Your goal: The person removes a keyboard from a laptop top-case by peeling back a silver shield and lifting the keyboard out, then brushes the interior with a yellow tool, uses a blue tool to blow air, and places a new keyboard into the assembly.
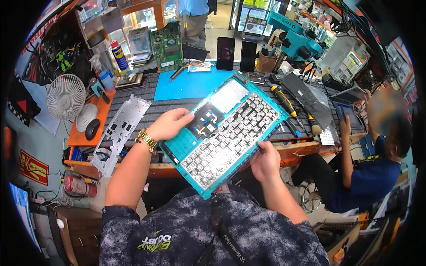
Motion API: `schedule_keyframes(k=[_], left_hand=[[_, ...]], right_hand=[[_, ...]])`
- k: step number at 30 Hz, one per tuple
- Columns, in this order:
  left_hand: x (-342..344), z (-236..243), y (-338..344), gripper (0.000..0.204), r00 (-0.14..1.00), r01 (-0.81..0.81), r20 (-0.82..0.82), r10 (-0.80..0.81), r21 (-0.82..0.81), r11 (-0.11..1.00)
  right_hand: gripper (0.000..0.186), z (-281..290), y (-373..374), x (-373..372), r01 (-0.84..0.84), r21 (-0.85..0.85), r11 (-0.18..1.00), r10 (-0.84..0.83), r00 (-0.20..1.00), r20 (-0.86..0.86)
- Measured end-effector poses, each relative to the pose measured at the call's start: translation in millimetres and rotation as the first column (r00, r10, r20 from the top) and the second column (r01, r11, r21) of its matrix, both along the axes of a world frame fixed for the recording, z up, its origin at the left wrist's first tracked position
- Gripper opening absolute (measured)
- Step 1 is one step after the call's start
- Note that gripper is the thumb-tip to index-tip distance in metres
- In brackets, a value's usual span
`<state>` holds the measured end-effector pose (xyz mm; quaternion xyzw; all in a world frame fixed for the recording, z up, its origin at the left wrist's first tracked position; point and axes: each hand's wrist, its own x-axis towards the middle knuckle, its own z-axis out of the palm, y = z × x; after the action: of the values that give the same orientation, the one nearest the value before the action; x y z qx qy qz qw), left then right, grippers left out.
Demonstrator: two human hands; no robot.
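Note:
Held tilted in front of my chest is a teal laptop keyboard cover (pixel 188 141). A silvery-white keyboard section (pixel 230 142) with dark spots fills much of it, beside a pale rectangular area and a dark patch with small strips. My left hand (pixel 171 126) grips its left side, thumb lying on the upper face. My right hand (pixel 266 162) holds the opposite long edge from the lower right, thumb near the rim and fingers partly hidden. A perforated metal plate (pixel 128 116) lies left of my left forearm, jutting past the bench's front edge.
On the ridged bench lie a blue mat (pixel 177 86), a yellow-black screwdriver (pixel 284 101) and a brush (pixel 315 126). Two dark phones (pixel 226 54) and a green circuit board (pixel 167 46) stand behind. A white fan (pixel 66 97) is at left. A seated person (pixel 368 173) works at right.

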<state>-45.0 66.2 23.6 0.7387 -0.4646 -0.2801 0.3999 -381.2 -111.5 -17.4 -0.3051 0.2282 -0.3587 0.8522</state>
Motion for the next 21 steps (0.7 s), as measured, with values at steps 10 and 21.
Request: schedule_keyframes(k=[10, 21], left_hand=[[-60.6, -13.4, 26.8, 0.024, 0.938, -0.061, -0.339, -0.073, -0.369, 0.927], [-91.9, -10.7, 56.9, 0.025, 0.915, -0.148, -0.401, -0.048, -0.444, 0.884]], right_hand=[[0.049, 46.8, -9.3, 17.7, -0.038, 0.027, 0.999, 0.037, 0.999, 0.013], [0.037, 26.2, -7.5, 20.2, -0.065, 0.047, 0.997, 0.062, 0.996, 0.066]])
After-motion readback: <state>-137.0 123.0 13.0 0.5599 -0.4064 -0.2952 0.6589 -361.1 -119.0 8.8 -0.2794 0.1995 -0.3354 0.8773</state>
